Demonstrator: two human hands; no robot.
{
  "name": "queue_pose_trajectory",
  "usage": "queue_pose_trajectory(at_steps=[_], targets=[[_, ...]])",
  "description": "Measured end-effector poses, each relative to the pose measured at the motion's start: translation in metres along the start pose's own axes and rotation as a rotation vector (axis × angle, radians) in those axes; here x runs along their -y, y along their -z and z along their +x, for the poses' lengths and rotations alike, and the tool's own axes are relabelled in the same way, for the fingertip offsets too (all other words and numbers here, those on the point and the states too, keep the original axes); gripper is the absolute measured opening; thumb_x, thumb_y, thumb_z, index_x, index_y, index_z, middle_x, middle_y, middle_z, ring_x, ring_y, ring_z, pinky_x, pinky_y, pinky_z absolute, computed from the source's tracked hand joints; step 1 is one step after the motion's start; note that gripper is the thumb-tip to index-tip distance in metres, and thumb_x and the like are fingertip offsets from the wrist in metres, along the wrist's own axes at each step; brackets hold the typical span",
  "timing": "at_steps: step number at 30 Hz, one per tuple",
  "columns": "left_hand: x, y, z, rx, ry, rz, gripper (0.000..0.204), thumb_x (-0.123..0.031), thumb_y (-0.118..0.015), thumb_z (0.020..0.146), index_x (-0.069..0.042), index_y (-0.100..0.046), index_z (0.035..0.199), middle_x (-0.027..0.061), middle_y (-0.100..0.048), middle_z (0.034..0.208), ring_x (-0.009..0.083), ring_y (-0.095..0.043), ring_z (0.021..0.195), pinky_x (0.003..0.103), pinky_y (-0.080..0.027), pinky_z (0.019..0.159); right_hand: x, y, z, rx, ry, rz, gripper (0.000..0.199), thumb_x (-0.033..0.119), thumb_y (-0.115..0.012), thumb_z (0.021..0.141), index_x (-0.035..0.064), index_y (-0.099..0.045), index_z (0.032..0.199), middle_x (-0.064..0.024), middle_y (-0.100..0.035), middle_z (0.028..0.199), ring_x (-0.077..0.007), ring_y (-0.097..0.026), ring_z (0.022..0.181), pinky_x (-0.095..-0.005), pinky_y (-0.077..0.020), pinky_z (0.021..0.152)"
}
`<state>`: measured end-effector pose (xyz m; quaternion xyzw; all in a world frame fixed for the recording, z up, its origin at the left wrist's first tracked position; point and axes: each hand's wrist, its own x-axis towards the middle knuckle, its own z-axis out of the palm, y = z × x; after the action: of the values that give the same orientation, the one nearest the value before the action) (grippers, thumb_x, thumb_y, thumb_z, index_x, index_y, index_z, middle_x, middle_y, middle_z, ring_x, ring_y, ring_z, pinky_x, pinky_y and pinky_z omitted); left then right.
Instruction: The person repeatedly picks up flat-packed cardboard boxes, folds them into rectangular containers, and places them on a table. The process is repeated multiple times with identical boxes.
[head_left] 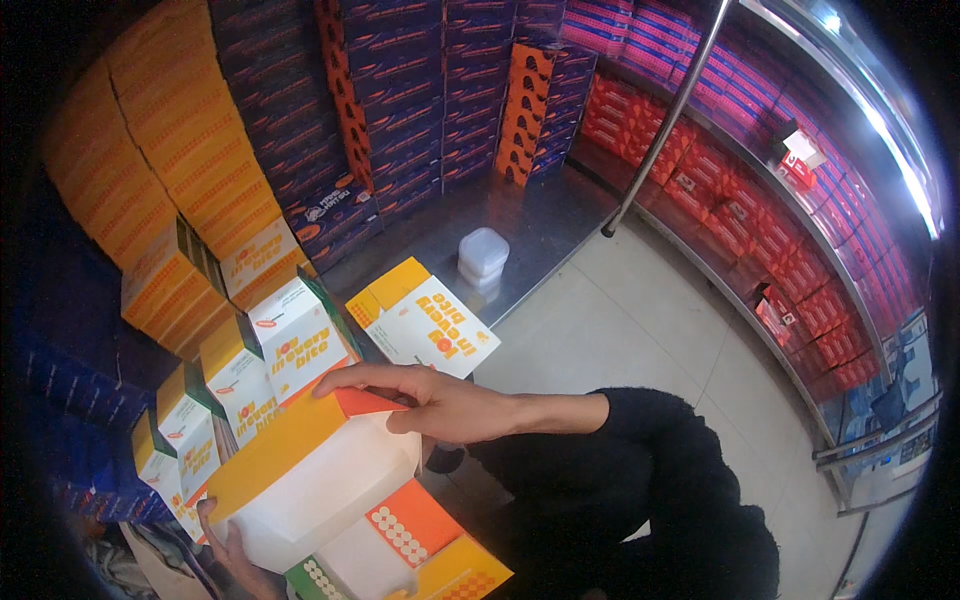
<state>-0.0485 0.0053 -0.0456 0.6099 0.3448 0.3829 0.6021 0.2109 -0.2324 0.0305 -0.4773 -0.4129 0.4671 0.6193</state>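
An open cardboard box [335,475] with a white inside and a yellow outer wall is held low in front of me. Its flaps fan out toward me, showing orange, green and yellow patterned panels. My right hand [440,402] grips the far right corner, thumb at the inner side and fingers over the orange edge. At the near left end, the fingers of my left hand [235,555] close round the box's side; part of that hand is hidden. Just beyond it stand several white and yellow cartons [235,385] in a row. Another white and yellow carton [430,325] lies past my right hand.
A white plastic tub [483,255] sits on the dark shelf surface [400,240]. Yellow box stacks [180,110] and dark blue stacks [395,100] rise behind. To the right are a metal pole [670,115], shelves of red boxes [745,220] and a tiled floor [640,310].
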Motion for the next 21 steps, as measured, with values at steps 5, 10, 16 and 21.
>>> queue_pose_trajectory(at_steps=[5,10,16,21], targets=[[-0.005,0.006,-0.003,0.021,-0.183,0.029,0.044,-0.01,-0.047,0.086,0.006,-0.044,0.127,0.0148,-0.052,0.12,0.0226,-0.054,0.103,0.031,-0.044,0.089,-0.006,0.007,0.001,0.019,0.046,-0.076,0.064,-0.01,-0.041,0.075,0.0115,-0.04,0.136,-0.0079,-0.039,0.136,-0.0236,-0.044,0.123,-0.0328,-0.0529,0.088],[-0.018,0.005,-0.004,0.177,-0.361,0.456,0.034,-0.017,-0.048,0.077,0.007,-0.056,0.099,0.015,-0.057,0.108,0.0257,-0.054,0.102,0.034,-0.039,0.094,-0.018,0.015,0.006,0.031,0.103,-0.146,0.057,-0.007,-0.048,0.078,0.0078,-0.043,0.133,-0.0086,-0.039,0.138,-0.02,-0.035,0.13,-0.0328,-0.0278,0.11],[-0.019,-0.018,-0.007,0.23,-0.118,0.227,0.046,-0.021,-0.047,0.082,0.003,-0.048,0.121,0.0158,-0.048,0.128,0.0256,-0.044,0.121,0.034,-0.029,0.105,-0.019,0.003,0.004,-0.14,-0.096,-0.005,0.065,-0.005,-0.048,0.077,0.0123,-0.036,0.139,-0.0085,-0.04,0.137,-0.0196,-0.047,0.119,-0.0323,-0.0419,0.098],[-0.035,-0.041,-0.011,0.414,-0.173,0.108,0.097,-0.009,-0.063,0.081,-0.005,0.008,0.148,0.0202,-0.024,0.147,0.0277,-0.032,0.133,0.038,-0.028,0.108,-0.005,-0.009,0.003,-0.292,-0.14,-0.138,0.064,-0.005,-0.047,0.081,0.0094,-0.029,0.14,-0.0112,-0.041,0.134,-0.0197,-0.044,0.121,-0.0325,-0.0362,0.101]])
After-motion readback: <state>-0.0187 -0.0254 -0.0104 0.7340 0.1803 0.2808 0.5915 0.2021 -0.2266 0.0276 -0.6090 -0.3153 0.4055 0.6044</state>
